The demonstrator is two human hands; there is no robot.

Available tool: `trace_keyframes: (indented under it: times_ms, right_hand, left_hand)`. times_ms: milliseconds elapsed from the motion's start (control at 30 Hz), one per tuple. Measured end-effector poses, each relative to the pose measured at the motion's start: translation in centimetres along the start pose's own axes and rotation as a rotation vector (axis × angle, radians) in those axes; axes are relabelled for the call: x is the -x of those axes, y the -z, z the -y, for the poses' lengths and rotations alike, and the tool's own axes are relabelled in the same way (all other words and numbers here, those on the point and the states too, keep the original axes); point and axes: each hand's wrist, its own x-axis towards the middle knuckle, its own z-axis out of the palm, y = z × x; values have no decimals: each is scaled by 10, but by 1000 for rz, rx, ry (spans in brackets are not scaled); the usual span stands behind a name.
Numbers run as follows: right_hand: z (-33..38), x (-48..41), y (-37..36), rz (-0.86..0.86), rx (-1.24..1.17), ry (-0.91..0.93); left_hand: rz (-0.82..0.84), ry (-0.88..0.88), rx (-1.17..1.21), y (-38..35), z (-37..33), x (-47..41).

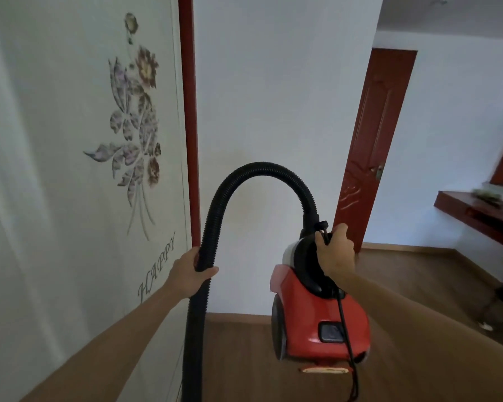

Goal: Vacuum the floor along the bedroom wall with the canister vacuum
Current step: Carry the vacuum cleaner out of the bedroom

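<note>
A red canister vacuum (323, 320) hangs in the air at centre right, lifted off the wooden floor (244, 358). My right hand (336, 252) is shut on its black top handle. A black ribbed hose (259, 169) arches up from the canister's front and drops down on the left. My left hand (190, 271) is shut around that hose beside the white panel with the flower print. A black power cord (346, 329) trails down over the canister's back. The hose's lower end runs out of the frame.
On the left stands a white panel (70, 169) with flowers and the word HAPPY, edged by a red frame (190, 126). A white wall (273, 97) is straight ahead. A red door (369, 146) stands open at right. A red shelf (476, 213) juts out at far right.
</note>
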Motion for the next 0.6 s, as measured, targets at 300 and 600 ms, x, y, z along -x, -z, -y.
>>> trace_keyframes:
  times_ms: [300, 600]
  right_hand:
    - [-42, -85, -68, 28, -12, -8]
    - [-81, -162, -146, 76, 19, -75]
  left_hand:
    - [-1, 22, -19, -39, 30, -101]
    - [59, 52, -41, -77, 81, -195]
